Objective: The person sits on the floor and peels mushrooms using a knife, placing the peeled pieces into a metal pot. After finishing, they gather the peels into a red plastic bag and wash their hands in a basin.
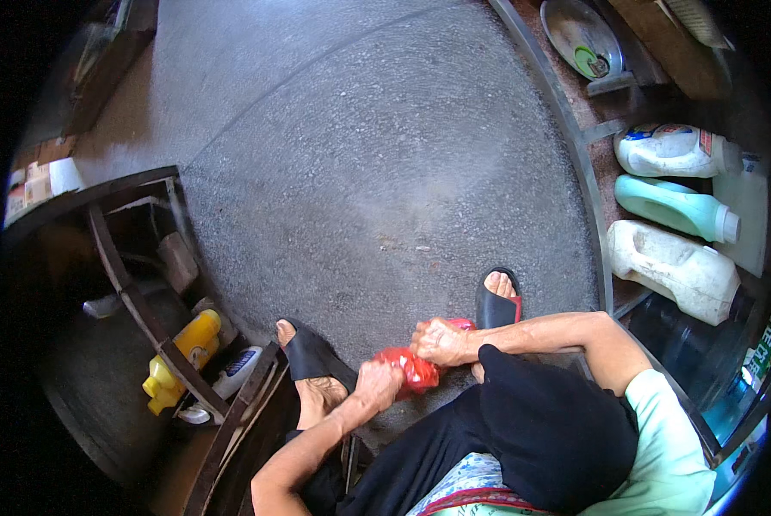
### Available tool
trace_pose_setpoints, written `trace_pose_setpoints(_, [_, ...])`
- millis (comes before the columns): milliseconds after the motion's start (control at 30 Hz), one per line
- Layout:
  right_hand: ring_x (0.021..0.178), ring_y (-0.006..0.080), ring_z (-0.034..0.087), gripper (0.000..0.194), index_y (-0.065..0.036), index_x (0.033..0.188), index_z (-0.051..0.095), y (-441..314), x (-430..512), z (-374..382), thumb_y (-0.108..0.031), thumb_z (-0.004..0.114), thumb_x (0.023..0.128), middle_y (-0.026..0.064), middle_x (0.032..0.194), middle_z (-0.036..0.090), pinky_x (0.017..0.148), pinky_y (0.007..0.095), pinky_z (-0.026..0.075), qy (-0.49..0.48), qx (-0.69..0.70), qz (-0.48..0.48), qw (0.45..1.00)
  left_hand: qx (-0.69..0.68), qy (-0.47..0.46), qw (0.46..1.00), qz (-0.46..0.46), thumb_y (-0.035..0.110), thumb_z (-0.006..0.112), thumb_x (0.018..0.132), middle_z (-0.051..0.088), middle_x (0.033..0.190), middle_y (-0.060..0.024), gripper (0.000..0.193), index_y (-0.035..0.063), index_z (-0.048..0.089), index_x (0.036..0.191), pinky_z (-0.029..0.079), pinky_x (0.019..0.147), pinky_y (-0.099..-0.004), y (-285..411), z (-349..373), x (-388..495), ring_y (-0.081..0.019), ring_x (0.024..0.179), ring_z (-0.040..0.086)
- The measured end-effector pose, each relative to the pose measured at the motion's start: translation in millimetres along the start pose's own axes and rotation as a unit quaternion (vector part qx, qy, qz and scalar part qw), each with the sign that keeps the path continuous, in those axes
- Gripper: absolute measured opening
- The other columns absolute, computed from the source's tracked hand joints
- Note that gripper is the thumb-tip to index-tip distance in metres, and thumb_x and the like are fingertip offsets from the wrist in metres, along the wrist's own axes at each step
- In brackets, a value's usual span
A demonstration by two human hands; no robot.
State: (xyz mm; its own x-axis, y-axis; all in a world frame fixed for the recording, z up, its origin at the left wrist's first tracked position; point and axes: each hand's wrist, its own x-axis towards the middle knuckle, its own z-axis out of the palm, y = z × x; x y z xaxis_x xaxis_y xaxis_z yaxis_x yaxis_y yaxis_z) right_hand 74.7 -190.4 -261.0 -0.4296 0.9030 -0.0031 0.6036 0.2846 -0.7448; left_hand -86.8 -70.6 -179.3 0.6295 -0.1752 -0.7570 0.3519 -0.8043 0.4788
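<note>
Between my two hands is a crumpled, shiny red plastic bag [413, 369]. My left hand [380, 380] is closed on its left end, low in the middle of the head view. My right hand [441, 342] grips it at the upper right, and a piece of red plastic shows past the knuckles. What lies inside the bag cannot be told. Both hands are in front of my lap, above the floor and between my sandalled feet. Black cloth covers my legs.
Speckled grey floor [385, 161] lies ahead. At left stands a dark wooden rack [117, 258] holding a yellow bottle [201, 335]. A shelf at right holds a white jug [673, 264], a pale green bottle [669, 203] and an oval metal tray [569, 29].
</note>
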Motion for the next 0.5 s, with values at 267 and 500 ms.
trace_pose_setpoints(267, [0.081,0.0274,0.059,0.023,-0.011,0.081,0.060,58.0,13.4,-66.6,-0.019,0.069,0.061,0.0061,0.080,0.060,0.063,0.0397,0.051,0.056,-0.044,0.098,0.993,0.060,0.285,0.957,0.000,0.011,0.065,0.064,0.065,0.082,-0.0153,0.011,0.0022,0.068,0.071,0.051,0.070,-0.0419,-14.0,-67.6,38.3,-0.0302,0.086,0.062])
trace_pose_setpoints(500, [0.083,0.0321,0.060,0.026,-0.008,0.086,0.061,88.9,28.8,-141.9,-0.011,0.068,0.061,0.0094,0.082,0.061,0.067,0.0438,0.051,0.084,-0.044,0.242,0.966,0.046,0.413,0.909,-0.015,0.010,0.061,0.069,0.061,0.086,-0.0132,0.010,0.0029,0.063,0.075,0.046,0.074,-0.0413,-36.6,-139.4,65.1,-0.0294,0.088,0.057])
